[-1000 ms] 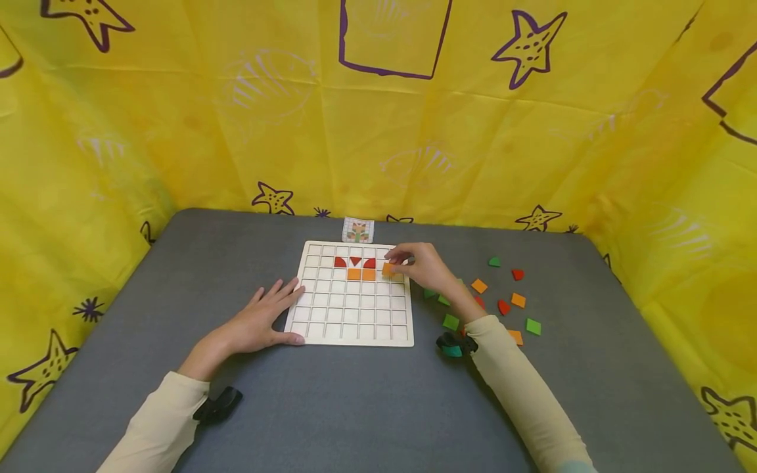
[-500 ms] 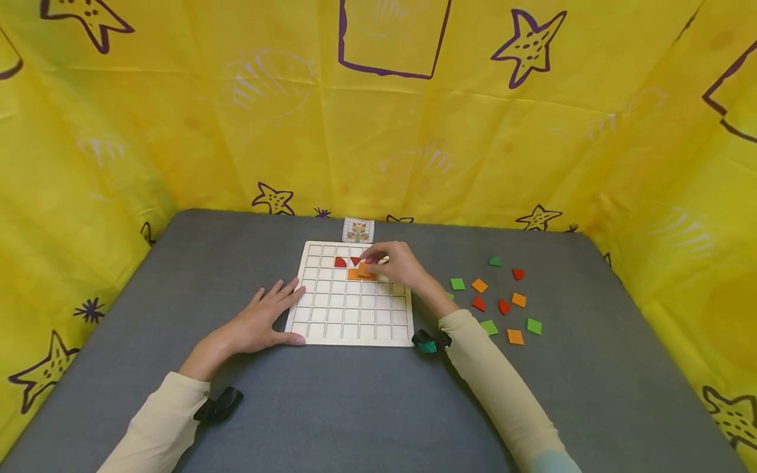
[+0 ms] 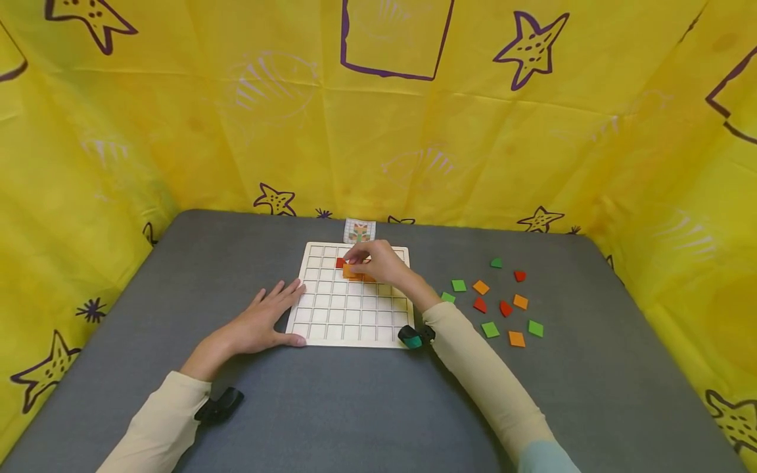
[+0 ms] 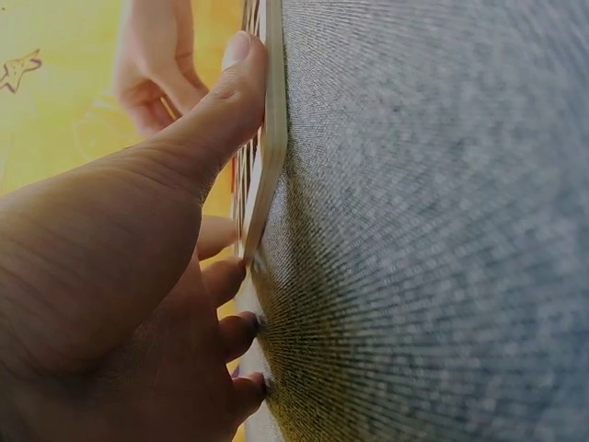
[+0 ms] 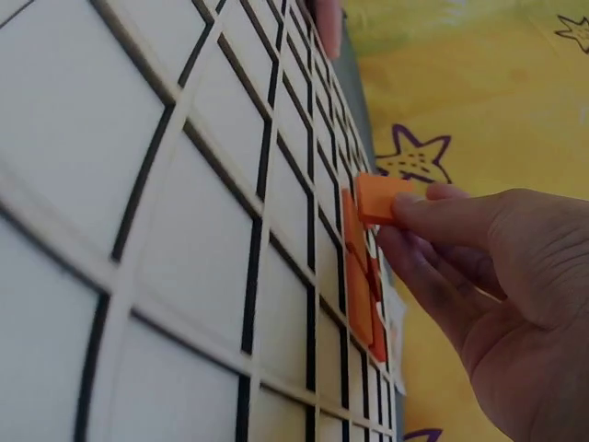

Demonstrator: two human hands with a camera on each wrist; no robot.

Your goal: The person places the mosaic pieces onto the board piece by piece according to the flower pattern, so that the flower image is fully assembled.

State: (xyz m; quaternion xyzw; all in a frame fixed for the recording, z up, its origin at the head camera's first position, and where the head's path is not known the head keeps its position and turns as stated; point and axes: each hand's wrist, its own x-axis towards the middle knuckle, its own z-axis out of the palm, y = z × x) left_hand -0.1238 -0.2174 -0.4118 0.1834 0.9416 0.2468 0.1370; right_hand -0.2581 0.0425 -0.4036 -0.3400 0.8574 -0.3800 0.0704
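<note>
A pale wooden grid board (image 3: 337, 315) lies on the dark grey table. My right hand (image 3: 381, 264) pinches an orange square tile (image 5: 382, 198) between thumb and fingers, close over the board's upper rows. Beneath it, orange tiles (image 5: 359, 299) sit in the grid, and a red tile (image 3: 340, 263) shows left of the fingertips; other red pieces are partly hidden by the hand. My left hand (image 3: 263, 320) rests with spread fingers at the board's left edge, its thumb (image 4: 241, 78) lying on the rim.
Loose green tiles (image 3: 489, 329), orange tiles (image 3: 517, 339) and red pieces (image 3: 505, 308) are scattered on the table right of the board. A small pattern card (image 3: 359, 230) lies behind the board. Yellow cloth (image 3: 378, 131) with sea drawings surrounds the table's back and sides.
My right hand has carried the orange tile leftward across the board, from its right side to above the upper middle cells. The left hand stays at the board's edge.
</note>
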